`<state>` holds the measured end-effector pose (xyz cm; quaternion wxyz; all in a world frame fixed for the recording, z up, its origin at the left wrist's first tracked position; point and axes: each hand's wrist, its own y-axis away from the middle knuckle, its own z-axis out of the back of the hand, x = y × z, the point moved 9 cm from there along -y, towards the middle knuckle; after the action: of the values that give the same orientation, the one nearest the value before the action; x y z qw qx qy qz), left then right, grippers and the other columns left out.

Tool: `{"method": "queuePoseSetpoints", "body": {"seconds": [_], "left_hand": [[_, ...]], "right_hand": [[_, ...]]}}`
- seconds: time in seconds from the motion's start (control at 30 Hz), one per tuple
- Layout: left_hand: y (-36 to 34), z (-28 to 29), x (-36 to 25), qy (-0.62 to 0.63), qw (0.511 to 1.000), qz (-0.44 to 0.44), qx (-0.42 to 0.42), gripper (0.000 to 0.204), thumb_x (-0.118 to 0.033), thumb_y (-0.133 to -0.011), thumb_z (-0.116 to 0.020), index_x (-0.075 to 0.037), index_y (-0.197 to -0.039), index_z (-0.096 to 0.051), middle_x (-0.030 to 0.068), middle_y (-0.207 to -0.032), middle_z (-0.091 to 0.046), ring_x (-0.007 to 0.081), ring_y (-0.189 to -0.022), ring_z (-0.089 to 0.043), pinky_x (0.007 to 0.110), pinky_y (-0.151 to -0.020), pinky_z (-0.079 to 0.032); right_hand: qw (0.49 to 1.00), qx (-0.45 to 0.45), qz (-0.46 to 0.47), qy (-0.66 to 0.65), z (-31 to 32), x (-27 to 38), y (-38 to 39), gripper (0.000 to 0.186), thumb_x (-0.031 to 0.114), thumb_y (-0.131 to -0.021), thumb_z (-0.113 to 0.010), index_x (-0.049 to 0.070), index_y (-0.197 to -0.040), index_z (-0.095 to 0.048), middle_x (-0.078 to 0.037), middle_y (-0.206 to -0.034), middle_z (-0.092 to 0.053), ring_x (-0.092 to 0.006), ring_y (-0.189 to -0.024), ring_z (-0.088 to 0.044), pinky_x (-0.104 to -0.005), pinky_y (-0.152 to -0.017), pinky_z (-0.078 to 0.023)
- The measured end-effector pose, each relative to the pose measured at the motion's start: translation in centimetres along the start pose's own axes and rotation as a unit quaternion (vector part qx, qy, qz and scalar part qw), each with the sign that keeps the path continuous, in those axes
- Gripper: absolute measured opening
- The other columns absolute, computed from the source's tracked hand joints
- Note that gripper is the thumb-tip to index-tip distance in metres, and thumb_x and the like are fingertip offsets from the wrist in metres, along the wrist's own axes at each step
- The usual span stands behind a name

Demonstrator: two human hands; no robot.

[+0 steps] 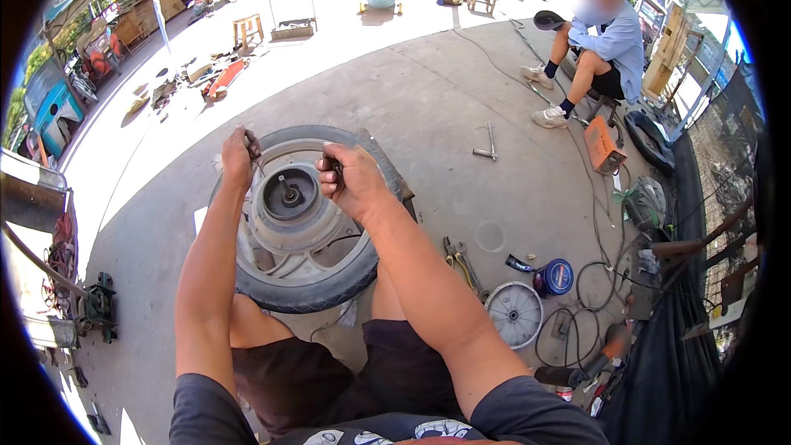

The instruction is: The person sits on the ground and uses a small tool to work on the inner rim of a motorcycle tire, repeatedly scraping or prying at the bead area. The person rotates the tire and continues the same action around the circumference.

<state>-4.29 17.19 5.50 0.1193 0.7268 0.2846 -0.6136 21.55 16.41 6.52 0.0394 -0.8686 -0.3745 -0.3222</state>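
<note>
Between my knees a scooter-type wheel lies flat, its black tyre (288, 300) around a pale spoked rim. At its middle the hub (301, 231) has an open, dark, round recess, and a short axle (288, 189) stands up from it. Over the wheel's left side my left hand (239, 158) is raised, its fingers pinched together; a thin piece seems to hang below them. On the other side of the axle, above the rim, my right hand (354, 180) is closed around something small and dark. The fingers mostly hide what each hand holds.
Right of the wheel lie pliers (465, 268), a round metal cover (513, 315), a blue tub (554, 278) and tangled black cable (540, 342). Farther off are a T-shaped tool (488, 150) and an orange box (606, 147). A person (610, 53) sits at the far right.
</note>
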Motion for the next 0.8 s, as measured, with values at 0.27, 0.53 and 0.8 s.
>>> {"method": "queuePoseSetpoints", "body": {"seconds": [0.27, 0.53, 0.8], "left_hand": [[-0.7, -0.2, 0.4, 0.023, 0.998, 0.054, 0.007, 0.036, -0.027, -0.099, -0.04, -0.007, -0.07, -0.047, 0.0022, -0.052, -0.038, 0.0161, -0.05, -0.04, 0.031, -0.054, -0.036], [-0.4, -0.2, 0.5, 0.044, 0.997, 0.068, 0.015, 0.031, -0.027, -0.098, -0.042, -0.007, -0.075, -0.051, 0.0057, -0.062, -0.049, 0.0174, -0.057, -0.048, 0.032, -0.057, -0.039], [-0.2, 0.6, 1.2, 0.005, 1.0, -0.003, 0.005, 0.033, -0.029, -0.1, -0.044, -0.004, -0.082, -0.057, 0.0063, -0.075, -0.055, 0.0165, -0.066, -0.051, 0.03, -0.063, -0.041]], "right_hand": [[1.0, 0.0, 0.004, 0.009, -0.4, 0.1, 0.4, 0.013, 0.02, -0.092, -0.059, 0.009, -0.085, -0.058, -0.002, -0.073, -0.054, -0.0085, -0.055, -0.044, -0.0227, -0.046, -0.035], [1.0, 0.005, -0.004, -0.011, 0.3, -0.5, -0.5, 0.013, 0.02, -0.092, -0.058, 0.009, -0.085, -0.057, -0.003, -0.073, -0.055, -0.0085, -0.054, -0.044, -0.0231, -0.045, -0.035], [1.0, 0.002, -0.004, -0.01, 0.1, -0.3, -0.2, 0.013, 0.019, -0.092, -0.058, 0.009, -0.085, -0.058, -0.003, -0.073, -0.055, -0.0084, -0.054, -0.045, -0.0229, -0.044, -0.036]]}}
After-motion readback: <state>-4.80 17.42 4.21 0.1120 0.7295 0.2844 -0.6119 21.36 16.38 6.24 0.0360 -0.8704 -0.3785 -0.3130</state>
